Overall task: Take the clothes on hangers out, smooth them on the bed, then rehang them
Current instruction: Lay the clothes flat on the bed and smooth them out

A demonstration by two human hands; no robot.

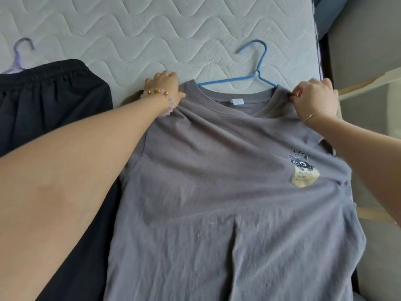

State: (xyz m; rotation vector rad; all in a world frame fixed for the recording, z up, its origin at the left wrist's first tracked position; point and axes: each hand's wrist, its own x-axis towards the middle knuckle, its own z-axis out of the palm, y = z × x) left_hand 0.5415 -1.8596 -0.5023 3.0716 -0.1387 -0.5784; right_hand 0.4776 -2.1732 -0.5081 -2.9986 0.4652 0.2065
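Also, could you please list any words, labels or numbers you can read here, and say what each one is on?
"YOUR POCKET" (faint): on the yellow patch of the grey T-shirt; the line above it is too blurred to read.
White neck label: print too small to read.
No other text shows.

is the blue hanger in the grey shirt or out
In: both hanger arms slip under the shirt collar; only its hook and upper arms show.
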